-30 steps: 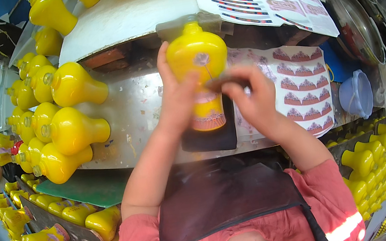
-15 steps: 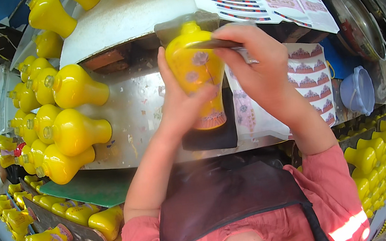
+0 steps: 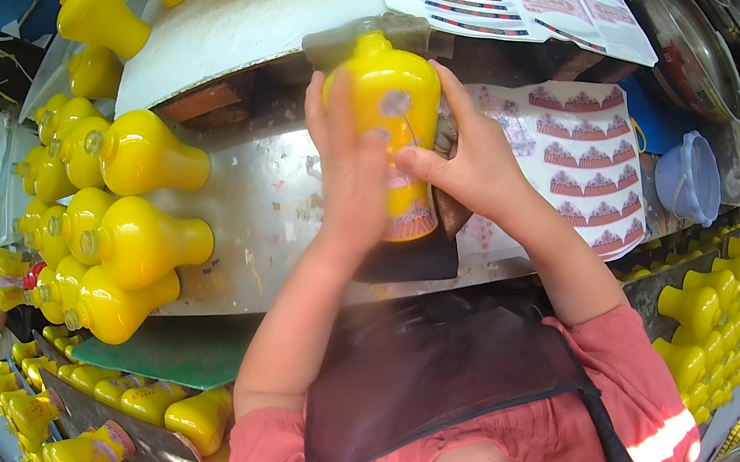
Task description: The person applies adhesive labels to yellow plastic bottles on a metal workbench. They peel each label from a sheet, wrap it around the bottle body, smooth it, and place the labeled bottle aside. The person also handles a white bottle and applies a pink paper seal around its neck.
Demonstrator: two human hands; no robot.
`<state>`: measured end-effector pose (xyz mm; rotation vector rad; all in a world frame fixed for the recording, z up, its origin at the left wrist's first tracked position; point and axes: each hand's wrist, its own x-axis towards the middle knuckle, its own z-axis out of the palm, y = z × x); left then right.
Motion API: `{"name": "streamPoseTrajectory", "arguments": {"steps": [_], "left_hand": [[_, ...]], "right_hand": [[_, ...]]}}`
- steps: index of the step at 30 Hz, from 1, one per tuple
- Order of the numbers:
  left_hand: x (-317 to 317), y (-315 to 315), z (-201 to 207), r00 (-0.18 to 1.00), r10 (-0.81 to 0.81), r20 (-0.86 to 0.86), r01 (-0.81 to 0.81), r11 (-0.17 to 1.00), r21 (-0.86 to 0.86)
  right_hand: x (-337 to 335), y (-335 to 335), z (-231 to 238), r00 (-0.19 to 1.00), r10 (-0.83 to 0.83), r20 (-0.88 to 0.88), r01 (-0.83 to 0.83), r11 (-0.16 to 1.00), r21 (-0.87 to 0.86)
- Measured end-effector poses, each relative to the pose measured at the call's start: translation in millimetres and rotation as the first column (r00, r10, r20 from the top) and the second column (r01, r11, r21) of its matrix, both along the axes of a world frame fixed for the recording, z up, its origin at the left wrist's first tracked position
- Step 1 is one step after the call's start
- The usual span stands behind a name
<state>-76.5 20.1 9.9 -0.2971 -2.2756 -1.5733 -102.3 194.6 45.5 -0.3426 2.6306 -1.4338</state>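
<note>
Steadying a glossy yellow vase (image 3: 410,89) between both hands, the person has it lying on the workbench (image 3: 277,255), neck pointing away against a grey block (image 3: 326,47). A purple flower decal (image 3: 395,103) with a thin stem is on its front and a patterned band (image 3: 412,221) circles its foot, so those pieces look done; the sides under the hands are hidden. The left hand (image 3: 350,181) lies along the vase's left flank, fingers straight and blurred; how firmly they press, I cannot tell. The right hand (image 3: 483,165) cups the right flank, fingers partly curled around it and thumb on the front, holding the vase. A brown piece (image 3: 453,210) shows beside the vase's lower right; whether the right hand holds it is unclear. Under the foot is a black cloth (image 3: 424,266). Right of the vase, a decal sheet (image 3: 582,134) carries rows of unused scalloped bands; beyond its neck, on the right, a second sheet (image 3: 450,1) holds narrow strips. Left of it, plain yellow vases (image 3: 144,238) appear undecorated, likely work remaining. Farther left and nearer the person, patterned vases (image 3: 92,459) look further along.
</note>
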Motion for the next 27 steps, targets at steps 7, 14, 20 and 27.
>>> {"name": "streamPoseTrajectory", "arguments": {"steps": [7, 14, 20, 27], "left_hand": [[-3, 2, 2, 1.0, 0.019, 0.025, -0.02, 1.0, 0.013], [-3, 4, 3, 0.997, 0.04, 0.061, -0.041, 0.999, 0.027], [-2, 7, 6, 0.997, 0.056, 0.044, -0.055, 0.998, -0.032], [-1, 11, 10, 0.99, 0.127, 0.063, -0.117, 0.983, -0.139]], "right_hand": [[-12, 15, -15, 0.987, 0.105, -0.123, -0.134, 0.956, -0.262], [-5, 16, -27, 0.993, 0.108, -0.052, -0.116, 0.973, -0.2], [-24, 20, -4, 0.996, 0.088, 0.017, -0.075, 0.926, -0.371], [-20, 13, 37, 0.764, 0.139, -0.629, -0.188, 0.982, -0.011]]}}
